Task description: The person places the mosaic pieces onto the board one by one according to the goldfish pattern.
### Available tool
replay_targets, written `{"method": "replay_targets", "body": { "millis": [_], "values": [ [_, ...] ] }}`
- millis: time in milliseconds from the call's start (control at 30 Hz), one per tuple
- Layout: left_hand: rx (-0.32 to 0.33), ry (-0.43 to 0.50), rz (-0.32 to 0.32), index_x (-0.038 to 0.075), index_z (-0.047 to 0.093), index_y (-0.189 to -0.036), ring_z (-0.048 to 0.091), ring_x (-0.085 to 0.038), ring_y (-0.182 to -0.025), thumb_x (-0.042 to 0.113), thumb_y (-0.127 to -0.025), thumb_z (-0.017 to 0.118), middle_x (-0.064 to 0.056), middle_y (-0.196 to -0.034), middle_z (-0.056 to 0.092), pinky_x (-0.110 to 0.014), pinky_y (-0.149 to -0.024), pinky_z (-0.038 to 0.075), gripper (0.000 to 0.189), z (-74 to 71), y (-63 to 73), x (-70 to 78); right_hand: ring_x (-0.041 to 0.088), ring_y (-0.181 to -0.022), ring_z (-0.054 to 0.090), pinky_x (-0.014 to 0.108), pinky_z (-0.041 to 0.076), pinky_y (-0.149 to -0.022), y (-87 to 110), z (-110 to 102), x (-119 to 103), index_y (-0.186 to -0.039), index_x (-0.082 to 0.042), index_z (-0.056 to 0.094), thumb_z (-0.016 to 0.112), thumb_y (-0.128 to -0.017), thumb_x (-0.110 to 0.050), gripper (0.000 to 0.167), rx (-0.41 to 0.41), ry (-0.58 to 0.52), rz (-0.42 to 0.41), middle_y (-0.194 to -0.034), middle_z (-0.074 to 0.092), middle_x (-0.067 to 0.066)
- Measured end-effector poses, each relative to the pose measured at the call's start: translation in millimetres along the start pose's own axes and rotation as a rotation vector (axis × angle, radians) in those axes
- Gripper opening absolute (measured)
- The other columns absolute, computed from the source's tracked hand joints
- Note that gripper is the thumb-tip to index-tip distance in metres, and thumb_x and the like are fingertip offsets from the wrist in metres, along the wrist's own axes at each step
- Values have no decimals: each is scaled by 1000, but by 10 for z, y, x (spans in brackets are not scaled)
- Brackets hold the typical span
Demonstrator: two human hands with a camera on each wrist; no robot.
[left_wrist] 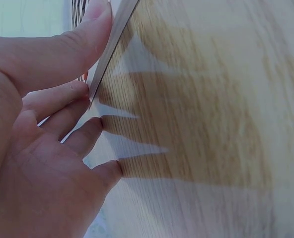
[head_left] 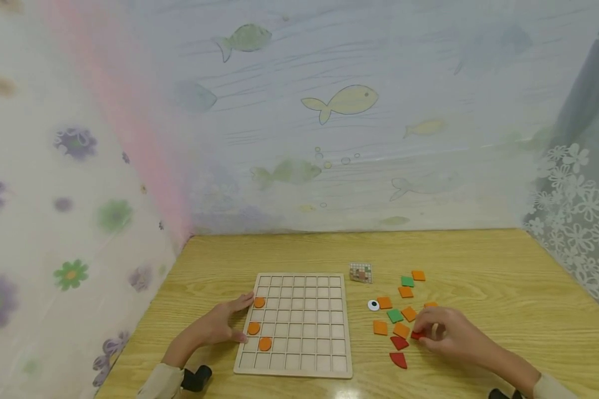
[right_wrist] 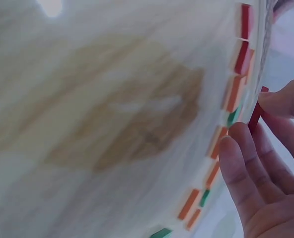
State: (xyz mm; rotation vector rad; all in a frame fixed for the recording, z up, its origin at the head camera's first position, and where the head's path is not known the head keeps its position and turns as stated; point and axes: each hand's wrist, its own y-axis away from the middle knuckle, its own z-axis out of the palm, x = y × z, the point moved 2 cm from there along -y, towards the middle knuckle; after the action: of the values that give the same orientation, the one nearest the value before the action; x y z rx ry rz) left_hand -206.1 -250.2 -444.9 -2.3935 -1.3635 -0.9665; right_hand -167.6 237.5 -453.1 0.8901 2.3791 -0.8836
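Wood-grain table, fish-print sheet behind. Your spread left hand touches the board at its left edge; across a strip of table, your right hand pinches a red piece beside tiles.

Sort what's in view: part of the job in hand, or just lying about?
Likely job:
grid board, touched by left hand
orange discs on it
red tile pinched by right hand
loose orange squares, green squares, red quarter-circles, eye disc
grid-printed card

Likely just surroundings:
fish-print sheet
flower-print sheet
wooden table
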Motion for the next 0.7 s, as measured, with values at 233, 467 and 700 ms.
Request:
{"method": "replay_targets", "body": {
  "millis": [233, 467, 700],
  "values": [
    [0, 11, 2, -2, 29, -146, 20, -42, -138, 24, -74, 80, -22, -151, 23, -58, -106, 22, 92, 3, -1, -11, 1, -66, 53, 22, 48, -49, -178, 70, -79, -88, -18, 69, 72, -80, -1, 19, -28, -47, 2, -86, 64, -5],
    [1, 1, -9, -2, 29, -146, 21, -41, -138, 22, -75, 80, -21, -152, 23, -57, -107, 22, 91, 8, -6, -28, 1, -67, 55, 22, 50, -50, -384, 158, -136, -90, -15, 71, 70, -82, -2, 15, -55, -77, -24, -89, 63, -4],
    [2, 5, -8, -2, 30, -146, 21, -41, -138, 24, -75, 80, -22, -151, 23, -58, -107, 22, 91, 18, -8, -39, 3, -67, 57, 20, 50, -50, -582, 262, -195, -91, -13, 71, 68, -81, 2, 19, -39, -112, -104, -87, 63, 0]
  ]
}}
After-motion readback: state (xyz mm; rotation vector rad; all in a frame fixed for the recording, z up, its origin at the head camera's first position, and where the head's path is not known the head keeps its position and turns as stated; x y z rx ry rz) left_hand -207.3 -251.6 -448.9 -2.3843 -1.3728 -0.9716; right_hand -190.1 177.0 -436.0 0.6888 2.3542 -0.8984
